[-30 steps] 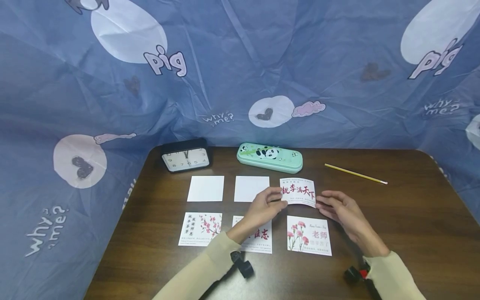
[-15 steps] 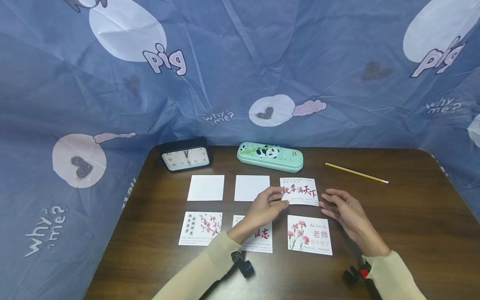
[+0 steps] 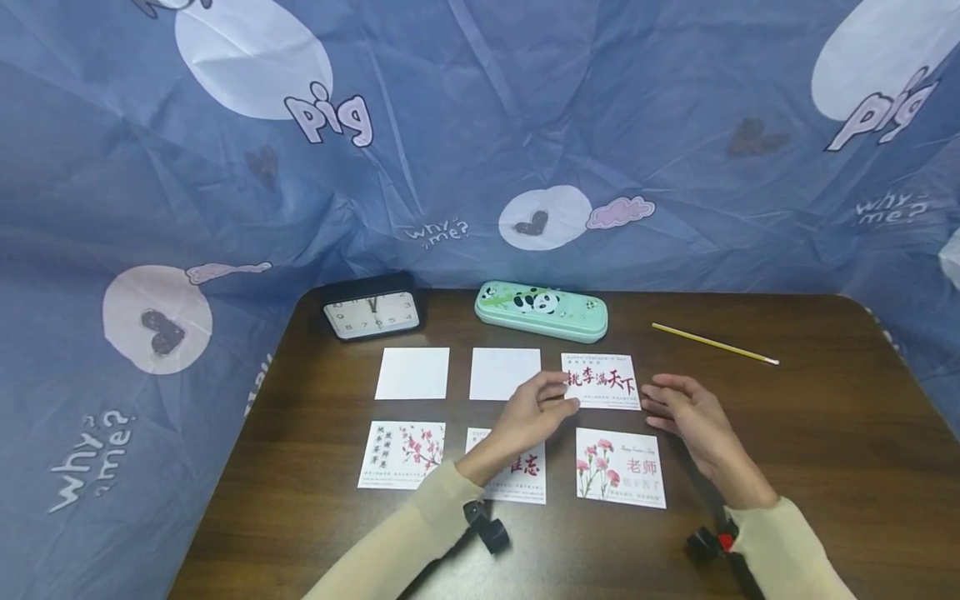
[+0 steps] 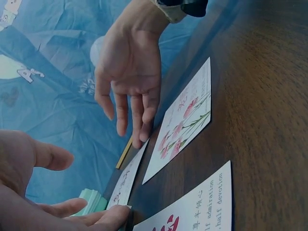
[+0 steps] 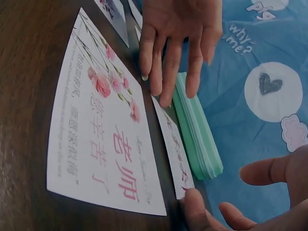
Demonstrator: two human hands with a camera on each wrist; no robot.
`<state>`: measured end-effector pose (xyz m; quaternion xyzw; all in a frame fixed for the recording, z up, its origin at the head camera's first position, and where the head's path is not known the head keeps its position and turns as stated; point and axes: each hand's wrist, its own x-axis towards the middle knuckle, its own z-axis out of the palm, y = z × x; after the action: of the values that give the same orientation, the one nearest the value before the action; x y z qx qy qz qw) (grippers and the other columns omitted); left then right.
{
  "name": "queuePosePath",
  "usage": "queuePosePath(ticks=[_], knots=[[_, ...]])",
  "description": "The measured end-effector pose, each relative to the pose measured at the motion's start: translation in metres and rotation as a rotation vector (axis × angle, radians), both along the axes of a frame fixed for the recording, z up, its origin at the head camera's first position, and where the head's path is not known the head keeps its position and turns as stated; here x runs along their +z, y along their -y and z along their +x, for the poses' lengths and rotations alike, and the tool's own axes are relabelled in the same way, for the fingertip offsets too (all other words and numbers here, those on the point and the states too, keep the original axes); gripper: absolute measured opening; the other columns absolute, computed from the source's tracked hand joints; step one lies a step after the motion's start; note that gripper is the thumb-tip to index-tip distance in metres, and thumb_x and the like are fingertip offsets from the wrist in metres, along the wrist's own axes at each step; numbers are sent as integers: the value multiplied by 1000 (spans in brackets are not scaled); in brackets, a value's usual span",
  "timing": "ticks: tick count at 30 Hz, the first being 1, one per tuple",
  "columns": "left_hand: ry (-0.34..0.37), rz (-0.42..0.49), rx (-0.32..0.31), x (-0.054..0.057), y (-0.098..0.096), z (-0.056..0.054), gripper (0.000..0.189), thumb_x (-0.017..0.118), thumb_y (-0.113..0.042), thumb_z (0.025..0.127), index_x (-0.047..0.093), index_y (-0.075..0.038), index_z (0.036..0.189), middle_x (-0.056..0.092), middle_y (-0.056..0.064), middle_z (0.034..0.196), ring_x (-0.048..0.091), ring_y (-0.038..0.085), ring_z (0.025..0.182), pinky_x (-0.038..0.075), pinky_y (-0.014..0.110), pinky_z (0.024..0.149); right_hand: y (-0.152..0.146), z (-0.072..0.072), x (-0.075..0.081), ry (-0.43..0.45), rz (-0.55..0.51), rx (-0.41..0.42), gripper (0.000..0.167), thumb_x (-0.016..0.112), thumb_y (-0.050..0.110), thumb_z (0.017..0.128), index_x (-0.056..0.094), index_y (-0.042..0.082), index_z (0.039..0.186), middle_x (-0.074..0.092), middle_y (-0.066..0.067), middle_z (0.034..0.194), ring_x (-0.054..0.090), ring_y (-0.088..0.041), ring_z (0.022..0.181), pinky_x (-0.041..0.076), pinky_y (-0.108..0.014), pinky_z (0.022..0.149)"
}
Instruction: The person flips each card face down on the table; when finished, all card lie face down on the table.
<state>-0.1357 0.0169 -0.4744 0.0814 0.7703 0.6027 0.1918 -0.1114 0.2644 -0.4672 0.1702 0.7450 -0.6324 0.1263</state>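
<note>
Two hands, a left hand (image 3: 532, 417) and a right hand (image 3: 693, 421), fingers loosely extended, flank one red-lettered card (image 3: 602, 381) lying at the right end of the far row on a brown table (image 3: 825, 450); whether the fingertips touch its edges cannot be told. Two blank cards (image 3: 412, 373) share that row. Three printed cards make up the near row: one blossom card (image 3: 401, 455), one half-hidden card (image 3: 527, 479), one carnation card (image 3: 621, 468). Beyond sit one clock (image 3: 371, 317), one pencil case (image 3: 540, 312) and one pencil (image 3: 715, 343).
</note>
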Motion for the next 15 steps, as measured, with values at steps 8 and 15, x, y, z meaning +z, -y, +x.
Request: queuePosePath(ticks=[8, 15], knots=[[10, -3, 5, 3, -1, 0, 53, 67, -25, 99, 55, -5, 146, 61, 21, 147, 63, 36, 135, 52, 47, 113, 8, 1, 3, -46, 108, 20, 54, 55, 19, 108, 37, -7, 151, 53, -35, 148, 72, -16, 112, 62, -21, 89], [7, -12, -8, 3, -2, 1, 53, 66, -27, 99, 54, -5, 147, 61, 21, 147, 63, 35, 134, 53, 46, 113, 6, -1, 2, 4, 52, 20, 57, 52, 22, 109, 33, -6, 155, 44, -30, 155, 64, -24, 126, 61, -21, 90]])
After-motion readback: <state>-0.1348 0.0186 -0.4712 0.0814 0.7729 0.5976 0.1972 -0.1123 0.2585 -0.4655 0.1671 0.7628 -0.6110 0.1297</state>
